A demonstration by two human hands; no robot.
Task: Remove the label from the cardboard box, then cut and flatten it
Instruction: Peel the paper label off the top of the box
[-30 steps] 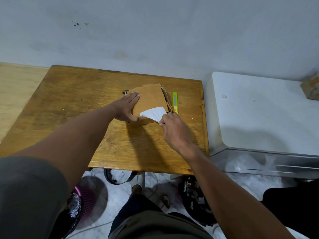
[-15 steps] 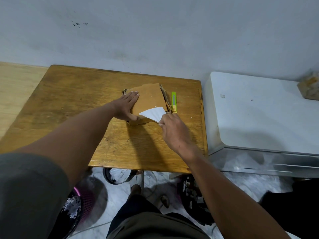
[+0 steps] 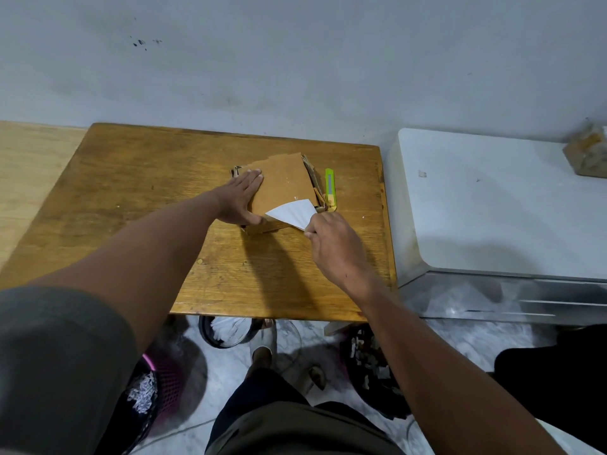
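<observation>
A brown cardboard box lies on the wooden table, towards its far right. My left hand presses flat on the box's left side, fingers together. A white label is peeled up from the box's near right corner, its blank underside showing. My right hand pinches the label's near edge. Part of the label still seems stuck to the box, though I cannot tell how much.
A green utility knife lies just right of the box. A white cabinet stands against the table's right edge, with a brownish lump at its far corner. Baskets with scraps sit on the floor beneath.
My right hand has drawn the label slightly towards me and to the right, lifting a little more of it. My left hand has stayed pressed on the box.
</observation>
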